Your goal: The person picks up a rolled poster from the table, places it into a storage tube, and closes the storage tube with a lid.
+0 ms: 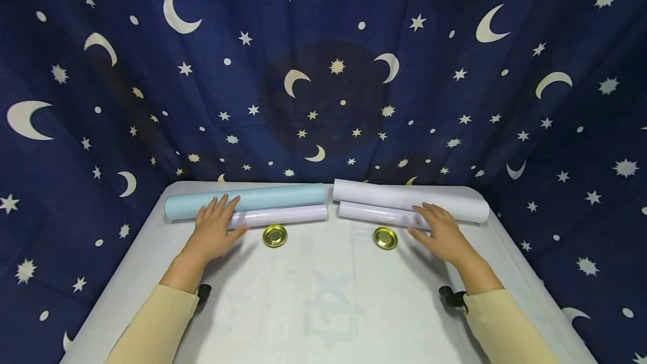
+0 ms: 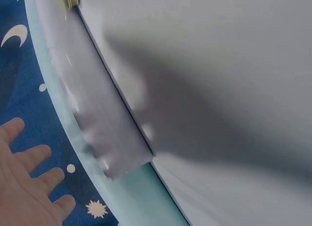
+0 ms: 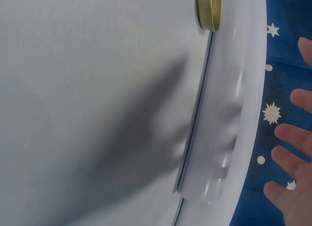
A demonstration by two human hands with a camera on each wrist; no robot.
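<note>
My left hand (image 1: 214, 231), fingers spread, hovers over the outer part of a light blue roll (image 1: 283, 194) and a shorter glossy pale lilac roll (image 1: 278, 215) in front of it. On the other side my right hand (image 1: 445, 235) spreads its fingers above a thick white roll (image 1: 374, 192) and another glossy pale lilac roll (image 1: 381, 213). Both wrist views show the palms with nothing in them, apart from the rolls. Between the hands lie two small shiny gold round dishes, the left dish (image 1: 274, 236) and the right dish (image 1: 385, 237), close to the lilac rolls.
A white-covered table (image 1: 283, 319) bears everything, with the rolls along its far edge. Dark blue cloth (image 1: 333, 21) with moons and stars hangs behind and at both sides. Each wrist wears a black mount, the left mount (image 1: 203, 295) and the right mount (image 1: 451, 297).
</note>
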